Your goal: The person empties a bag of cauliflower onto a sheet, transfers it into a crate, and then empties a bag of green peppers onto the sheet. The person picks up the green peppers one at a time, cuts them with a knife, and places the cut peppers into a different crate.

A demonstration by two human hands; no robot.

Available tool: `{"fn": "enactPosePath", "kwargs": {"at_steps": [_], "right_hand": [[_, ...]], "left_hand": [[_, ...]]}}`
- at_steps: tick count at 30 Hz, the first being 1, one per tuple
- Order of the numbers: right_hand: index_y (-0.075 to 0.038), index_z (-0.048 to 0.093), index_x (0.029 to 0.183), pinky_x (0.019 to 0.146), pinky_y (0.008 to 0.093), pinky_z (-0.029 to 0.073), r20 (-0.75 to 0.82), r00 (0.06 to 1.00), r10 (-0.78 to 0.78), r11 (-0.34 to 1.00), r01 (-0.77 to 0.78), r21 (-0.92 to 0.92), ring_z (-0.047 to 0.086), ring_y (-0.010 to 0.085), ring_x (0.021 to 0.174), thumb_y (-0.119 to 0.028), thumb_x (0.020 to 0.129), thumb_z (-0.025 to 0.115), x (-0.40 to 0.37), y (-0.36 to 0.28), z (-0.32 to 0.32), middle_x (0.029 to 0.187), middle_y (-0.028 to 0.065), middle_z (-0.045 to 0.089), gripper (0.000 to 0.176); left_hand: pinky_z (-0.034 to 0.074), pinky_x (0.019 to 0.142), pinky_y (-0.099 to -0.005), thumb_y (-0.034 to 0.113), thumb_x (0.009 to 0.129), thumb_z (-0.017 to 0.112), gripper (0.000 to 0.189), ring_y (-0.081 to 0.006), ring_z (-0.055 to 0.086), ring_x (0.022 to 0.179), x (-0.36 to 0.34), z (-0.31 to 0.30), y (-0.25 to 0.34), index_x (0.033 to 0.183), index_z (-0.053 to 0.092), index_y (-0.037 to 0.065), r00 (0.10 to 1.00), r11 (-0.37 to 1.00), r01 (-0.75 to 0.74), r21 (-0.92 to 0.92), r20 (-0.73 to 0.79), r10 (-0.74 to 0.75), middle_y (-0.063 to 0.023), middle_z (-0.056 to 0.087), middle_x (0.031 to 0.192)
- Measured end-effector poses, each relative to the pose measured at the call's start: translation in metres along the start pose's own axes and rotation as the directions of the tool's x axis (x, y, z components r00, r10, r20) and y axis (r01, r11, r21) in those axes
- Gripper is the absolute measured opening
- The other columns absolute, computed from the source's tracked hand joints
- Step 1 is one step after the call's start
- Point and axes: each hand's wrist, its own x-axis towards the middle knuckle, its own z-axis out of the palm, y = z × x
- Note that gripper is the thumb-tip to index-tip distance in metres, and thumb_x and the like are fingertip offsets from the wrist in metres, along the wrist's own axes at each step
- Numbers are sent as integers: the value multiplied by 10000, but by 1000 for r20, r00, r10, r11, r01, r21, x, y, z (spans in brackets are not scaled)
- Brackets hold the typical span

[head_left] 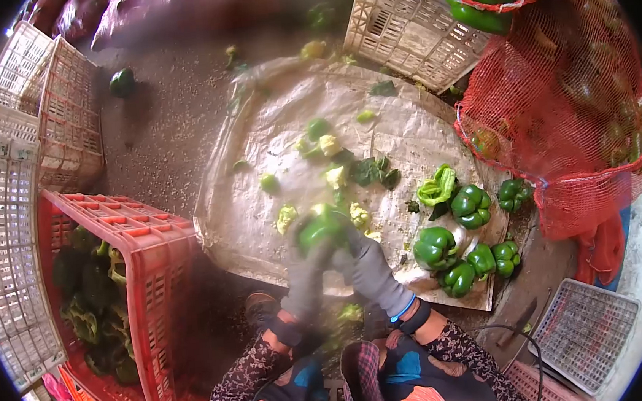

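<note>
A green bell pepper [322,229] is held up in front of me between both hands. My left hand [306,269], in a grey glove, closes on its near left side. My right hand [364,256], gloved the same way, grips it from the right. Fingers and pepper are smeared, so exact finger placement is hidden. Below them lies a pale sack sheet [248,199] strewn with pepper scraps and pale cores [336,176]. To the right of my hands sit several whole green bell peppers [435,248], near a cut pepper piece [436,185].
At left, a red crate [129,232] holds green peppers, beside stacked white crates [6,228]. A red mesh bag [557,103] of peppers bulges at upper right, near another white crate [413,28]. A knife [519,323] lies lower right, by a grey basket [588,334].
</note>
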Motion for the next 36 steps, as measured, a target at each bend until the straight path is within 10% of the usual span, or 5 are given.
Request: {"fn": "enactPosePath", "kwargs": {"at_steps": [16, 22, 28, 33, 36], "right_hand": [[-90, 597, 1365, 781, 409, 520, 435, 896, 83, 913, 106, -393, 643, 220, 849, -315, 949, 694, -19, -50, -12, 968, 154, 662, 483], [-103, 301, 1590, 522, 161, 414, 305, 951, 39, 876, -180, 448, 464, -2, 588, -502, 942, 693, -35, -75, -19, 955, -47, 641, 856], [-146, 338, 1572, 523, 155, 439, 247, 963, -111, 848, -38, 528, 491, -7, 639, -418, 939, 714, -36, -56, -4, 1021, -24, 675, 784], [-155, 344, 1570, 555, 158, 465, 172, 978, -120, 916, 42, 399, 484, -11, 664, -168, 1050, 549, -36, -65, 9, 1140, 15, 660, 559], [-156, 303, 1593, 562, 165, 469, 108, 988, -114, 890, 53, 454, 478, -6, 657, -100, 1068, 458, -37, -63, 28, 1184, 26, 645, 550]], "left_hand": [[476, 1045, -399, 406, 996, 541, 506, -228, 615, 1172, -14, -24, -12, 1357, 570, 53, 949, 982, 173, -69, 277, -148, -109, 648, 1277], [479, 1021, -403, 446, 994, 549, 524, -251, 607, 1158, -52, -33, 96, 1326, 597, 44, 943, 951, -309, -4, -131, 305, -137, 620, 1319], [448, 1065, -434, 282, 985, 623, 375, -301, 569, 1223, -149, -151, 251, 1244, 653, 11, 348, 263, -266, 927, -162, 923, -182, 559, 1378], [413, 1097, -445, 256, 992, 594, 354, -354, 539, 1257, -163, -127, 235, 1248, 638, 16, 613, -486, 195, 852, 281, 738, -201, 543, 1382], [482, 966, -374, 108, 999, 511, 278, -262, 623, 1052, -108, -44, 148, 1225, 638, 6, 842, 298, -326, 897, 132, 523, -144, 668, 1074]]}}
